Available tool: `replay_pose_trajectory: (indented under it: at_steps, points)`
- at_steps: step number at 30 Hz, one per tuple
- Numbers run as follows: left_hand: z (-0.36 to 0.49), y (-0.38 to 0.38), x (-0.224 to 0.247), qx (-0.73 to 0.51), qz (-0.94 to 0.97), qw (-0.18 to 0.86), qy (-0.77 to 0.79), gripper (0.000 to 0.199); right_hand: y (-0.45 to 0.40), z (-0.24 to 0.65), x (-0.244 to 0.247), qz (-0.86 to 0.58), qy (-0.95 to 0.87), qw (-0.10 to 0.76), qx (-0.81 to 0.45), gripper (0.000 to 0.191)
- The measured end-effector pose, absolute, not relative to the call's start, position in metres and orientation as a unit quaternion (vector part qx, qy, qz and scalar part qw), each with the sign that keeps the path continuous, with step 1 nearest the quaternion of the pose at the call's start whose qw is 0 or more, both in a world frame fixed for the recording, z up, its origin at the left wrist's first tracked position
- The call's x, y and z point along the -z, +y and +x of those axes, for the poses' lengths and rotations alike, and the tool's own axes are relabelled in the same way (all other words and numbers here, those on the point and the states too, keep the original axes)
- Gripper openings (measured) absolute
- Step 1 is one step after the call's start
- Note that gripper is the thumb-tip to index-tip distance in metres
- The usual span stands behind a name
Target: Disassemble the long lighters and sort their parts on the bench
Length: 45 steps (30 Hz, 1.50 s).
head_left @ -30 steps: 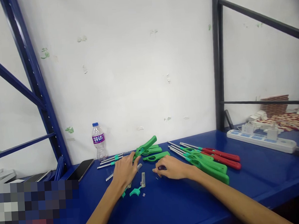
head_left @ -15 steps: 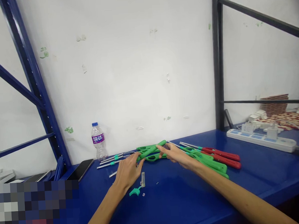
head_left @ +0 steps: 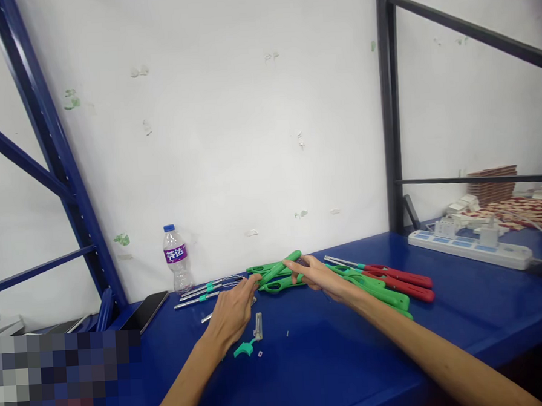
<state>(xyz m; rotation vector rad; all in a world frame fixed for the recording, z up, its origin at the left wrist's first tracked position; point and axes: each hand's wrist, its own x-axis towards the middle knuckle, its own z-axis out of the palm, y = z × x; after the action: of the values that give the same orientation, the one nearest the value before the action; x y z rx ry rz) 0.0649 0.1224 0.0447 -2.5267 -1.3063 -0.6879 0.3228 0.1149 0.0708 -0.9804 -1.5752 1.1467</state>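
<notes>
A green handle piece (head_left: 281,266) is raised slantwise between both hands. My left hand (head_left: 233,308) pinches its lower end, and my right hand (head_left: 318,276) grips it near the upper end. Just behind lie other green shells (head_left: 282,285) on the blue table (head_left: 333,357). Metal rods with teal collars (head_left: 203,297) rest to the left of them. In front of my left hand are a clear tube (head_left: 258,326), a teal trigger (head_left: 243,349) and a small pale piece (head_left: 259,354). A tiny screw (head_left: 287,333) lies nearby.
Green lighters (head_left: 379,288) and red lighters (head_left: 405,284) lie beyond my right forearm. A bottle (head_left: 176,259) and a phone (head_left: 146,312) are at the left. A white power strip (head_left: 471,250) is at the right, near a black post (head_left: 390,112).
The view has shifted slightly. My left hand has moved down the green piece to its lower end, leaving more of the piece exposed. My right hand still holds it.
</notes>
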Motion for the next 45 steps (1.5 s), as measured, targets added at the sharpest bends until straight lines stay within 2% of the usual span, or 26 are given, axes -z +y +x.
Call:
replay_pose_trajectory:
  at_steps: [11,22,35,40,45]
  points:
    - [0.073,0.119,-0.05,0.213,-0.815,0.15,-0.517,0.032,0.123,0.32,-0.059,-0.392,-0.648,0.484,-0.438,0.046]
    - [0.069,0.112,-0.061,0.195,-0.813,0.191,-0.513,0.032,0.119,0.317,-0.059,-0.355,-0.613,0.46,-0.536,0.053]
    - [0.072,0.115,-0.053,0.227,-0.799,0.208,-0.516,0.026,0.122,0.321,-0.06,-0.346,-0.57,0.471,-0.578,0.022]
    - [0.069,0.115,-0.057,0.242,-0.78,0.198,-0.542,0.028,0.122,0.322,-0.061,-0.351,-0.592,0.448,-0.571,0.039]
    - [0.067,0.116,-0.057,0.254,-0.779,0.172,-0.547,0.029,0.125,0.324,-0.059,-0.372,-0.619,0.425,-0.546,0.037]
